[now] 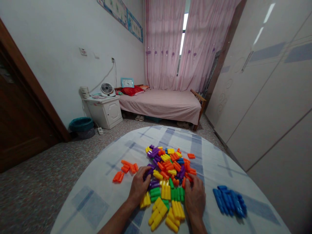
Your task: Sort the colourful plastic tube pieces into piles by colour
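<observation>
A heap of plastic building blocks (170,164) in orange, purple, yellow, green and blue lies in the middle of the table, between my hands. My left hand (140,184) is at the heap's left side, thumb and fingers closed about a purple block (150,169). On the right side, my right hand (195,196) curls its fingertips against an orange block (188,177); part of the grip is hidden. Yellow blocks (158,214) and green blocks (177,194) lie nearest me, between my wrists.
A small group of orange blocks (125,170) lies left of the heap, and a cluster of blue blocks (229,201) lies at the right. A checked cloth covers the round table (97,182). Beyond stand a bed (161,100), a white cabinet (104,112) and a bin (81,126).
</observation>
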### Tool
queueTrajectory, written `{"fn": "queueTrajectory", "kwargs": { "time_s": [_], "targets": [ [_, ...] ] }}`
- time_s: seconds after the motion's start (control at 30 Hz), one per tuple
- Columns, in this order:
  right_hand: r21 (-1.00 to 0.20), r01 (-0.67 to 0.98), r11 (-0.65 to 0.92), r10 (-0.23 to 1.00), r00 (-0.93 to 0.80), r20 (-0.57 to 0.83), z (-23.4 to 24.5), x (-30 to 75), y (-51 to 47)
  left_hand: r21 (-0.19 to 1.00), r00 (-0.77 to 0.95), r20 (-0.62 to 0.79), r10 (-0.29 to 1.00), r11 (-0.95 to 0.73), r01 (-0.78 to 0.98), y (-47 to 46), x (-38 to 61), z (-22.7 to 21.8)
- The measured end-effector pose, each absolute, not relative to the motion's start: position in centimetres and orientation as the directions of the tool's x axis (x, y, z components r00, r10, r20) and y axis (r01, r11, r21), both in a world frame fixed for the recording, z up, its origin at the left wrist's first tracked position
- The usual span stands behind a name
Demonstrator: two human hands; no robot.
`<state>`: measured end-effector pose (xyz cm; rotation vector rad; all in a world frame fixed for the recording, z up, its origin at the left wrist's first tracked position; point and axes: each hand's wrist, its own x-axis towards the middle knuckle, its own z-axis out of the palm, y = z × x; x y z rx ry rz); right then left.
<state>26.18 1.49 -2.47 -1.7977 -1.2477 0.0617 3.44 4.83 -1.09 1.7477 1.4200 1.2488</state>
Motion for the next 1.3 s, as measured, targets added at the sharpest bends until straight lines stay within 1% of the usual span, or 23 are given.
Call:
{"fn": "queueTrajectory", "kwargs": {
  "time_s": [0.2, 0.37, 0.43, 0.57, 0.63, 0.7, 0.8, 0.87, 0.97, 1.07, 1.2, 1.3],
  "targets": [
    [-0.690, 0.722, -0.056, 0.759, 0.480, 0.440, -2.5, 26.2, 1.5, 0.834, 0.080, 0.292, 0.953, -0.294, 0.467, 4.4, 3.1, 0.3],
    [-0.686, 0.725, -0.057, 0.758, 0.479, 0.442, -2.8, 26.3, 1.6, 0.813, 0.153, 0.239, 0.959, -0.284, 0.508, 4.4, 2.9, 0.8],
    [-0.682, 0.728, -0.066, 0.762, 0.479, 0.437, -2.8, 26.4, 1.7, 0.788, 0.154, 0.250, 0.956, -0.294, 0.541, 4.4, 2.9, 0.9],
    [-0.679, 0.731, -0.061, 0.762, 0.474, 0.442, -2.8, 26.4, 1.7, 0.702, 0.120, 0.402, 0.908, -0.390, 0.596, 4.4, 3.8, 1.8],
    [-0.676, 0.735, -0.057, 0.759, 0.472, 0.448, -2.7, 26.3, 1.6, 0.652, 0.143, 0.452, 0.881, -0.435, 0.620, 4.7, 4.8, 2.5],
    [-0.675, 0.736, -0.053, 0.760, 0.468, 0.451, -2.7, 26.3, 1.7, 0.593, 0.180, 0.456, 0.872, -0.449, 0.669, 5.2, 6.0, 3.0],
    [-0.679, 0.732, -0.053, 0.766, 0.466, 0.443, -2.9, 26.4, 1.7, 0.496, 0.212, 0.413, 0.886, -0.415, 0.763, 5.9, 7.6, 2.9],
    [-0.683, 0.728, -0.064, 0.768, 0.473, 0.432, -2.9, 26.4, 1.7, 0.454, 0.215, 0.384, 0.898, -0.387, 0.803, 6.4, 8.3, 2.4],
    [-0.687, 0.724, -0.069, 0.770, 0.477, 0.425, -2.9, 26.4, 1.7, 0.457, 0.192, 0.372, 0.908, -0.359, 0.814, 6.9, 8.6, 1.8],
    [-0.687, 0.724, -0.066, 0.770, 0.474, 0.426, -2.8, 26.4, 1.6, 0.519, 0.159, 0.389, 0.907, -0.358, 0.776, 6.9, 8.2, 1.9],
    [-0.685, 0.725, -0.068, 0.765, 0.479, 0.431, -2.9, 26.5, 1.7, 0.591, 0.101, 0.463, 0.880, -0.392, 0.705, 6.6, 6.2, 2.5],
    [-0.681, 0.730, -0.060, 0.765, 0.472, 0.439, -3.0, 26.6, 1.8, 0.572, 0.042, 0.535, 0.844, -0.399, 0.717, 6.7, 3.0, 2.4]
  ]
}}
